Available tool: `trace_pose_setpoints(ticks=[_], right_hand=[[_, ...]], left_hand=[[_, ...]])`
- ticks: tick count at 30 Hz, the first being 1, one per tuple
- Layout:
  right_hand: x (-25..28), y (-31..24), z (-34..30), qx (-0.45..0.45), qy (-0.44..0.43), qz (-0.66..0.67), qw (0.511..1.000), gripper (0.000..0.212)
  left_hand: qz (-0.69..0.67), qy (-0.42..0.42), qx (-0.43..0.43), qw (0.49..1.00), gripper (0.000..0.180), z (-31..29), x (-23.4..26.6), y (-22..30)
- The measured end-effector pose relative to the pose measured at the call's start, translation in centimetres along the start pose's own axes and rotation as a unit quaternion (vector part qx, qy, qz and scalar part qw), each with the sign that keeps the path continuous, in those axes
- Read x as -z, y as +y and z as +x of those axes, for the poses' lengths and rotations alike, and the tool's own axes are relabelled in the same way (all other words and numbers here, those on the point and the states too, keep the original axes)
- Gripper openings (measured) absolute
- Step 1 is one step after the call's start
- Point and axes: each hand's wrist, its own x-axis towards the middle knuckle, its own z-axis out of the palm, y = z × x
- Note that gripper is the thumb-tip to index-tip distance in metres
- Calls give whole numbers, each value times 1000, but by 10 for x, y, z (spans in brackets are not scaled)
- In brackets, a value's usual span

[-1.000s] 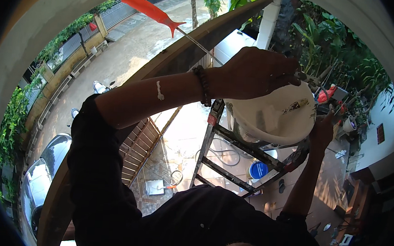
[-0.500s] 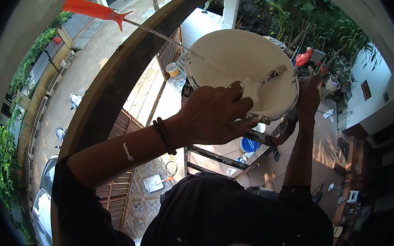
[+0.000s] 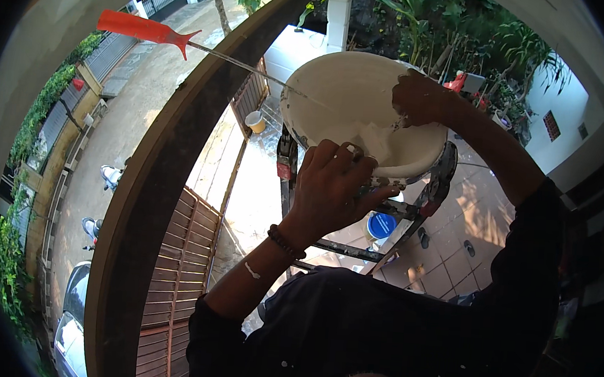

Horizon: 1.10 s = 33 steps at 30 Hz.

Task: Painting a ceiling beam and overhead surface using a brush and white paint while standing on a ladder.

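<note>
A large white paint bucket [image 3: 335, 72], its rim spattered, sits tilted on the top of a stepladder [image 3: 343, 249]. My left hand [image 3: 333, 187] is closed over the near rim, fingers inside and thumb outside. Within the bucket, my right hand [image 3: 424, 100] is closed round the handle of a paintbrush [image 3: 377, 142], whose white-coated bristle end points down at the bottom. The handle is mostly hidden by my fingers. A tool with a red plastic handle [image 3: 141, 29] and a thin metal rod reaches over the left rim into the bucket, touched by neither hand.
A dark curved beam [image 3: 157, 157] runs along my left, with a road and parked vehicles beyond it. Below are a brown metal gate [image 3: 178, 250], a tub with a blue lid [image 3: 382, 225] and tiled floor. Plants [image 3: 446, 30] grow at the far right.
My right hand has moved from outside the right rim into the bucket and taken hold of the paintbrush. My left hand still grips the near rim, its forearm now more upright.
</note>
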Motion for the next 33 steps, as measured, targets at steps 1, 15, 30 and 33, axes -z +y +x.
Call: trace_pose_setpoints(ticks=[1, 15, 30, 33], right_hand=[[2, 1, 0, -8, -3, 0, 1000, 35], [24, -8, 11, 41, 46, 366, 929, 37], [41, -22, 12, 36, 154, 369, 916, 31], [63, -7, -24, -2, 252, 403, 880, 31]], left_hand=[[-5, 1, -6, 1000, 46, -3, -4, -1], [37, 72, 11, 997, 48, 1, -21, -2], [22, 87, 45, 995, 48, -8, -24, 2], [51, 79, 52, 994, 46, -3, -13, 7]])
